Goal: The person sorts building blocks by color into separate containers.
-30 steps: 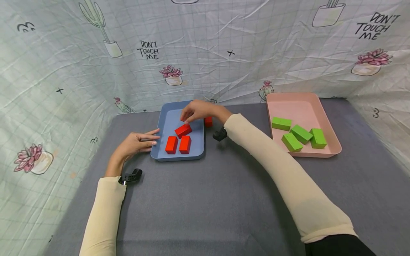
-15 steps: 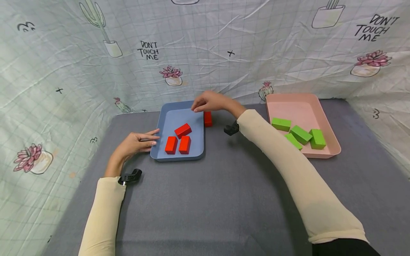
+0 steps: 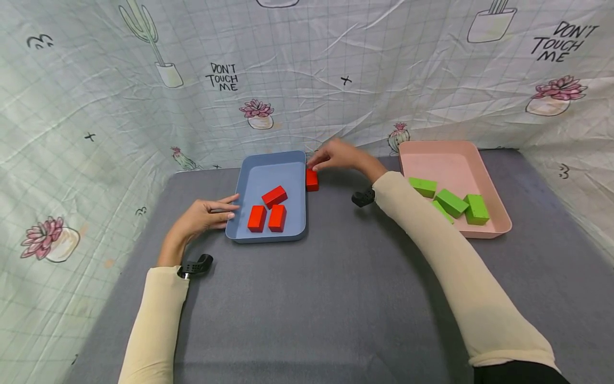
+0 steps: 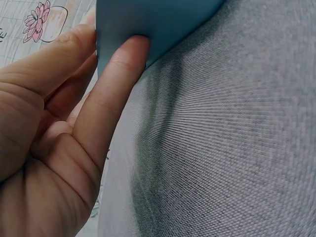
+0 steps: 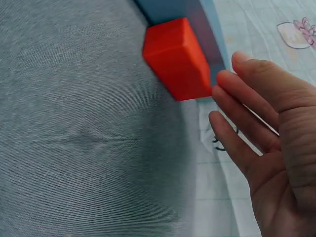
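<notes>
My left hand (image 3: 203,217) rests at the left wall of a blue tray (image 3: 268,162), fingers extended. In the left wrist view one fingertip presses the outer side of the blue tray (image 4: 158,19). Several red blocks are about: a tilted one (image 3: 274,196) and two more, such as the near-left block (image 3: 256,218), lie in the tray. Another red block (image 3: 312,180) sits outside, against the tray's right wall. My right hand (image 3: 338,154) hovers at that block's far end. In the right wrist view its fingers are spread beside the red block (image 5: 177,59), holding nothing.
A pink tray (image 3: 436,154) stands at the back right with several green blocks, among them a green block (image 3: 476,209), partly hidden by my right sleeve (image 3: 441,250). A patterned cloth (image 3: 307,64) hangs behind the grey table (image 3: 297,304).
My right hand has moved right, from over the tilted red block in the blue tray to the red block outside its right wall. The left hand stays put.
</notes>
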Motion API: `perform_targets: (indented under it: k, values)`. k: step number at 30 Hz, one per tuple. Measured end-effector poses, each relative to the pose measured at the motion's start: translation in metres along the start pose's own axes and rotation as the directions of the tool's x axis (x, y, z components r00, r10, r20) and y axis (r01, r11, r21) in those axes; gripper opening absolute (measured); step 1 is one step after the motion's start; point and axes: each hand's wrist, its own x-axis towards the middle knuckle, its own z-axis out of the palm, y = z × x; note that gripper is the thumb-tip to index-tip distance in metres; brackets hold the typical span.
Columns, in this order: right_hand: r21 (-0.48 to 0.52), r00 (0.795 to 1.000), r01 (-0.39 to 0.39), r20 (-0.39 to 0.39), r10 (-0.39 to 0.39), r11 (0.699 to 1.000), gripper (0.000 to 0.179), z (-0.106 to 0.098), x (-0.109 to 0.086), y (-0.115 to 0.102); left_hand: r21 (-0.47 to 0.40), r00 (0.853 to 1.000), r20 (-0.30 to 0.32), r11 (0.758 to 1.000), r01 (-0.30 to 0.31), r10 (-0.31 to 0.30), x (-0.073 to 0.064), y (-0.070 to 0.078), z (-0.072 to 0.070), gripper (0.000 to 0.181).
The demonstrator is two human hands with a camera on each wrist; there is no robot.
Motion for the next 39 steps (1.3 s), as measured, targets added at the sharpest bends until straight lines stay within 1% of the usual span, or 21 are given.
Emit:
perform_targets:
  k: [4, 7, 8, 10, 13, 15, 19, 22, 24, 30, 34, 37, 39]
  values:
    - [0.007, 1.0, -0.017, 0.0, 0.017, 1.0, 0.029, 0.005, -0.002, 0.005, -0.004, 1.0, -0.002, 1.0, 0.004, -0.004, 0.001, 0.0, 0.0, 0.043]
    - [-0.01, 1.0, -0.019, 0.013, 0.019, 1.0, 0.032, 0.007, -0.002, 0.007, -0.01, 1.0, -0.006, 1.0, 0.004, -0.004, 0.0, 0.0, 0.001, 0.042]
    - [-0.025, 1.0, -0.014, 0.024, 0.015, 1.0, 0.033, 0.008, -0.002, 0.008, -0.014, 1.0, -0.005, 1.0, 0.001, -0.001, -0.001, 0.001, 0.001, 0.042]
    - [-0.025, 0.998, -0.014, 0.061, 0.015, 1.0, 0.038, 0.01, -0.002, 0.011, -0.025, 1.0, -0.001, 1.0, -0.005, 0.005, -0.002, 0.001, 0.002, 0.042]
    - [0.0, 0.993, -0.027, 0.111, 0.027, 1.0, 0.045, 0.013, -0.004, 0.014, -0.044, 1.0, 0.008, 0.999, -0.013, 0.013, -0.002, 0.002, 0.002, 0.042]
    - [0.035, 0.991, -0.044, 0.129, 0.039, 0.998, 0.05, 0.014, -0.005, 0.015, -0.047, 1.0, 0.008, 0.999, -0.013, 0.014, -0.002, 0.002, 0.002, 0.042]
    - [0.03, 0.992, -0.052, 0.12, 0.048, 0.998, 0.053, 0.016, -0.007, 0.016, -0.051, 1.0, 0.004, 0.999, -0.013, 0.013, -0.003, 0.002, 0.001, 0.043]
    - [0.01, 0.993, -0.049, 0.11, 0.047, 0.999, 0.052, 0.016, -0.008, 0.017, -0.048, 1.0, 0.003, 0.999, -0.013, 0.013, -0.003, 0.002, 0.001, 0.043]
    - [0.017, 0.994, -0.047, 0.1, 0.045, 0.999, 0.05, 0.017, -0.009, 0.019, -0.044, 1.0, 0.005, 0.999, -0.013, 0.013, -0.003, 0.003, 0.001, 0.043]
    - [0.069, 0.999, -0.024, 0.038, 0.021, 0.997, 0.04, 0.02, -0.012, 0.021, -0.031, 1.0, 0.001, 0.999, -0.011, 0.011, -0.003, 0.003, 0.003, 0.043]
    - [0.074, 1.0, -0.014, -0.001, 0.014, 0.997, 0.036, 0.021, -0.014, 0.02, -0.032, 1.0, -0.004, 0.999, -0.013, 0.013, -0.003, 0.003, 0.003, 0.043]
    - [0.06, 1.0, -0.026, -0.005, 0.026, 0.998, 0.037, 0.021, -0.015, 0.018, -0.029, 1.0, -0.001, 0.999, -0.02, 0.02, -0.004, 0.003, 0.002, 0.043]
    - [0.031, 0.999, -0.032, 0.014, 0.031, 0.999, 0.041, 0.021, -0.015, 0.017, -0.033, 1.0, -0.001, 0.999, -0.018, 0.018, -0.004, 0.003, 0.001, 0.043]
